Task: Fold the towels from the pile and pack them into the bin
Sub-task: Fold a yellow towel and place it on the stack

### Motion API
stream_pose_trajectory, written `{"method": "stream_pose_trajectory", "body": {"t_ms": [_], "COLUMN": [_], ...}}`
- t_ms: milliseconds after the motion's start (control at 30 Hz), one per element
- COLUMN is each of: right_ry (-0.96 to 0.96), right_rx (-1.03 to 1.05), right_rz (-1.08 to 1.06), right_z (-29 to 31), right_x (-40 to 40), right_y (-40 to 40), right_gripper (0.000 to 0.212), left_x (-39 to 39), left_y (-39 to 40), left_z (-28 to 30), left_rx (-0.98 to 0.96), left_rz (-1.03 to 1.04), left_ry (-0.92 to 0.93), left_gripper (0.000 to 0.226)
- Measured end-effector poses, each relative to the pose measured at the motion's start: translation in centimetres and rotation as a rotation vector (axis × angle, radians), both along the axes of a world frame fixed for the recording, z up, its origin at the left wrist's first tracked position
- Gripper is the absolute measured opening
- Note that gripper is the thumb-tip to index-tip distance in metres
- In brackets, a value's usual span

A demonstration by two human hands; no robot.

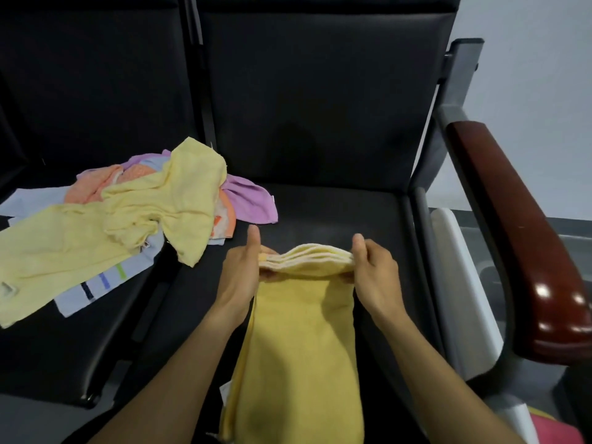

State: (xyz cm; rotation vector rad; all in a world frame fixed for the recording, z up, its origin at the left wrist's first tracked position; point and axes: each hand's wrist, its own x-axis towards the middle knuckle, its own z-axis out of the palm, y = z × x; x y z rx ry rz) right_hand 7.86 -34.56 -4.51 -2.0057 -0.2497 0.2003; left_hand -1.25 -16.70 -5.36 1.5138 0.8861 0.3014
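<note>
black seat [320,123] of a row of waiting chairs, filling most of the view and serving as the work surface. to the left, spilling over the neighbouring seat, a loose pile of towels [121,219]: yellow on top, orange, purple and a pale striped one beneath, all unfolded. at the right edge, a dark red armrest [528,251]; just inside it, a white upright edge [458,283], possibly the bin's wall, though too little shown to tell, and nothing of any contents visible.

in the middle, directly ahead, the yellow towel [304,347], already folded into a long narrow strip, long axis running straight away from the body, near end hanging off the seat front toward the lap. far end doubled into several layers and lifted just off the seat.

left hand [240,277] at the left corner of that far end, grip pinching the layered edge, thumb raised. right hand [374,277] at the right corner, grip likewise pinching the layers between thumb and curled fingers. both equally near, one at each side of the strip.

likely step: bringing the far end back toward the body to halve the length. packing not yet begun; white edge nearer the right hand.
</note>
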Motion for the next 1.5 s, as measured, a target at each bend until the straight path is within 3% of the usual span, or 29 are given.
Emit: {"method": "stream_pose_trajectory", "body": {"t_ms": [133, 233, 400, 500, 600, 733, 900, 1033, 1200, 1367, 1500], "right_ry": [0.081, 0.051, 0.291, 0.397, 0.422, 0.351, 0.305, 0.382, 0.355, 0.226, 0.281], "right_rx": [0.082, 0.005, -0.218, -0.260, -0.245, -0.326, -0.177, 0.005, -0.307, -0.219, -0.160], "right_rz": [0.006, 0.043, 0.225, 0.302, 0.350, 0.373, 0.287, 0.264, 0.355, 0.247, 0.264], "right_z": [-0.9, -1.4, -2.6, -3.3, -3.3, -3.4, -3.3, -3.0, -3.6, -3.5, -3.5], "right_x": [0.9, 0.9, 1.4, 1.3, 0.9, 0.4, 0.6, 1.0, 0.8, 1.0, 1.1], "right_y": [-0.2, -0.2, -0.9, -1.5, -1.4, -1.5, -1.3, -1.1, -1.4, -1.5, -1.4], "right_gripper": [0.012, 0.035, 0.055, 0.046, 0.021, 0.009, 0.030, 0.037, 0.038, 0.010, 0.029], "left_x": [-0.8, -1.0, -1.7, -2.4, -2.7, -2.6, -2.9, -2.3, -2.5, -2.5, -2.4], "left_y": [0.0, 0.4, 1.3, 1.8, 1.8, 1.6, 1.8, 1.9, 1.3, 1.4, 1.5], "left_z": [0.1, -0.3, -1.6, -1.9, -2.0, -2.3, -2.7, -2.5, -2.5, -3.1, -2.7], "left_rx": [0.193, 0.249, 0.259, 0.246, 0.221, 0.291, 0.230, 0.139, 0.177, 0.136, 0.145], "left_rz": [-0.093, -0.103, -0.224, -0.357, -0.420, -0.402, -0.470, -0.272, -0.439, -0.351, -0.325], "left_ry": [-0.062, -0.063, 0.217, 0.306, 0.323, 0.373, 0.406, 0.191, 0.307, 0.274, 0.193], "left_gripper": [0.039, 0.008, 0.056, 0.069, 0.057, 0.038, 0.041, 0.045, 0.060, 0.041, 0.028]}}
